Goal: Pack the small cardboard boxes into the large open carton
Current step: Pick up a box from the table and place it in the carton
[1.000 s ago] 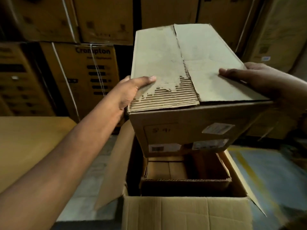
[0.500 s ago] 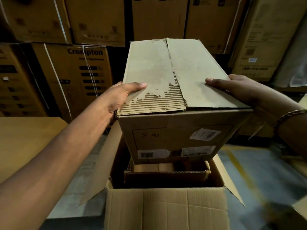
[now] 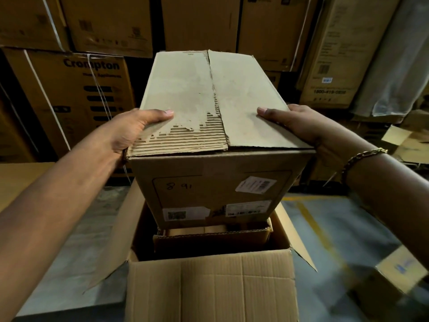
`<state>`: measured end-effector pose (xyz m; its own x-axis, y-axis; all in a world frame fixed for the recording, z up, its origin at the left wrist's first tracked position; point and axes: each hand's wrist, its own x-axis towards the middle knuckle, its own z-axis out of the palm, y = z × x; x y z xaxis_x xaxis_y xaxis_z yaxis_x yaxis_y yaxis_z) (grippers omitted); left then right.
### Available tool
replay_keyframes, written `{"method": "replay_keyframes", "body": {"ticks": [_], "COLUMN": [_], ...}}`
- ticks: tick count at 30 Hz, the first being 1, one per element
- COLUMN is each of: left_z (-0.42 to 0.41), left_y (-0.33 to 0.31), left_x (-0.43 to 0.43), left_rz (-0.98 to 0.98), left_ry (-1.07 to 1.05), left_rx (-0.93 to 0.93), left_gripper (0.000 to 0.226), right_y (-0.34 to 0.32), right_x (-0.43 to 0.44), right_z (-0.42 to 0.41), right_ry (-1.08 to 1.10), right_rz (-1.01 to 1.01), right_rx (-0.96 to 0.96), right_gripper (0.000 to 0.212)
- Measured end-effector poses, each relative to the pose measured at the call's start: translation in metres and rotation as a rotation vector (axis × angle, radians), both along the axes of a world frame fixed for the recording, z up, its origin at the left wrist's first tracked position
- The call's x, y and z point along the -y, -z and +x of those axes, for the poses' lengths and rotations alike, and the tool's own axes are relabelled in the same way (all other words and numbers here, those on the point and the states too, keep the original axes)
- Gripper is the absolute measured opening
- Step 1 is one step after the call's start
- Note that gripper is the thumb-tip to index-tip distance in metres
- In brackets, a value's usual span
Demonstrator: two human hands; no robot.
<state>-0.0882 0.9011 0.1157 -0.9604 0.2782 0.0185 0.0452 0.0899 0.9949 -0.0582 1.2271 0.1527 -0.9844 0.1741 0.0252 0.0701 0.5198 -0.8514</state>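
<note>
I hold a small cardboard box [image 3: 216, 182] with a torn top flap, white labels and "8 91" written on its near side. My left hand [image 3: 134, 129] grips its left top edge, thumb lying on the lid. My right hand [image 3: 294, 126] grips its right top edge the same way. The box's lower end sits inside the mouth of the large open carton [image 3: 211, 287], whose flaps stand outwards. Under it, inside the carton, another open-topped box [image 3: 213, 238] shows. The carton's floor is hidden.
Stacked printed cartons [image 3: 76, 94] form a wall behind. A tan surface [image 3: 21, 180] lies at the left. The grey floor with a yellow line [image 3: 320, 231] is at the right, with a small box [image 3: 399, 273] and loose cardboard [image 3: 399, 140] there.
Both hands have lowered the box from above the carton into its mouth, bringing it nearer to me. My thumbs have shifted further onto the lid.
</note>
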Motion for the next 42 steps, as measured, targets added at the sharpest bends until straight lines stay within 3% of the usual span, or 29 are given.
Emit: {"method": "replay_keyframes", "body": {"ticks": [4, 9, 15, 17, 19, 22, 23, 27, 29, 31, 32, 36, 40, 42], "left_z": [-0.002, -0.003, 0.002, 0.000, -0.003, -0.006, -0.006, -0.014, -0.016, -0.018, -0.020, -0.022, -0.021, -0.019], "left_y": [0.001, 0.000, -0.009, -0.009, -0.007, -0.001, 0.001, 0.014, 0.026, 0.043, 0.055, 0.097, 0.142, 0.173], "left_x": [0.001, 0.000, -0.019, -0.027, -0.035, -0.045, -0.048, -0.047, -0.042, -0.037, -0.033, -0.020, -0.013, -0.013], "left_rz": [0.006, -0.045, 0.007, 0.004, -0.002, -0.026, -0.045, -0.069, -0.076, -0.054, -0.047, -0.017, -0.265, -0.563], "left_ry": [-0.035, -0.097, -0.087, -0.086, -0.080, -0.109, -0.142, -0.185, -0.169, -0.194, -0.215, -0.244, -0.312, -0.234], "left_rx": [0.030, 0.002, 0.001, -0.003, 0.008, 0.004, -0.001, 0.004, 0.040, 0.048, 0.060, 0.129, 0.082, 0.046], "left_gripper": [0.054, 0.081, 0.028, 0.035, 0.046, 0.046, 0.053, 0.068, 0.076, 0.050, 0.039, 0.038, 0.032, 0.030], "right_y": [0.007, 0.016, 0.020, 0.023, 0.028, 0.031, 0.033, 0.040, 0.047, 0.056, 0.064, 0.105, 0.154, 0.191], "right_x": [0.000, -0.001, -0.010, -0.017, -0.026, -0.033, -0.034, -0.034, -0.031, -0.024, -0.021, -0.011, 0.002, 0.006], "right_z": [-0.003, -0.004, -0.006, -0.006, -0.005, -0.001, 0.000, -0.003, -0.010, -0.018, -0.024, -0.046, -0.057, -0.062], "right_ry": [-0.003, -0.011, -0.028, -0.025, -0.014, 0.018, 0.019, 0.018, -0.018, -0.024, -0.018, -0.048, -0.115, -0.154], "right_rz": [-0.034, -0.057, -0.087, -0.095, -0.079, -0.014, -0.012, 0.012, -0.001, -0.024, -0.021, -0.027, 0.052, 0.198], "right_rx": [0.003, 0.011, 0.023, 0.039, 0.056, 0.093, 0.100, 0.121, 0.150, 0.167, 0.180, 0.215, 0.259, 0.326], "right_gripper": [0.078, 0.075, 0.060, 0.056, 0.070, 0.117, 0.121, 0.115, 0.091, 0.056, 0.051, 0.071, 0.083, 0.091]}}
